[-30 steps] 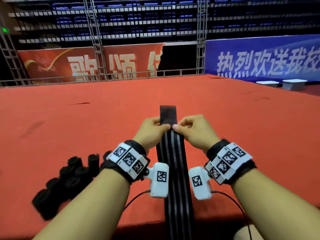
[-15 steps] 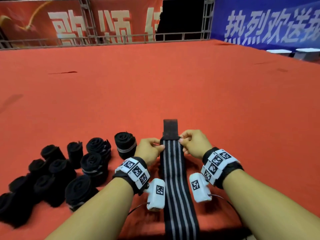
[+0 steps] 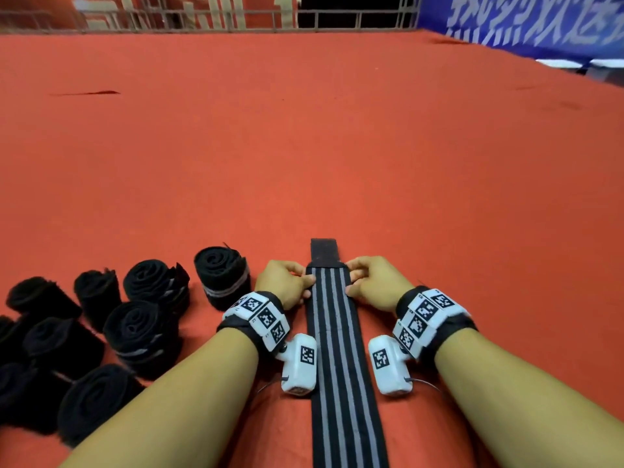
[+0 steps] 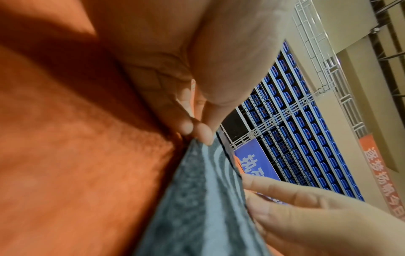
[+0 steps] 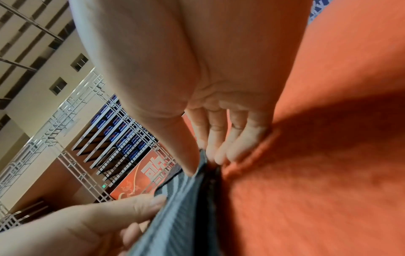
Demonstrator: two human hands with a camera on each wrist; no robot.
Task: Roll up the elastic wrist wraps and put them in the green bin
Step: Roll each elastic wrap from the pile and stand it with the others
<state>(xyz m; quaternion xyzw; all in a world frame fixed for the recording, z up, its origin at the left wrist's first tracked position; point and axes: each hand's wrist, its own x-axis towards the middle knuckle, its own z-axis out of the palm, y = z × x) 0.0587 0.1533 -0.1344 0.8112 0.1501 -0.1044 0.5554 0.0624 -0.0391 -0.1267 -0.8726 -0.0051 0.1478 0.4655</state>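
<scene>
Fingers (image 3: 305, 286) of both hands pinching the striped wrap's (image 3: 341, 336) edges near its far end: left hand (image 3: 282, 282) on the left edge, right hand (image 3: 371, 282) on the right. Flat on the red carpet (image 3: 337, 146), black tab (image 3: 324, 252) poking out beyond. Looks like the very start of rolling; next probably folding that tab over tight and straight. Roughly ten rolled wraps (image 3: 141, 332) piled at left, one unrolled. No green bin visible.

Indoor sports arena: blue tiered seats (image 4: 306, 138), banners (image 3: 540, 25), red carpet (image 3: 304, 146).
</scene>
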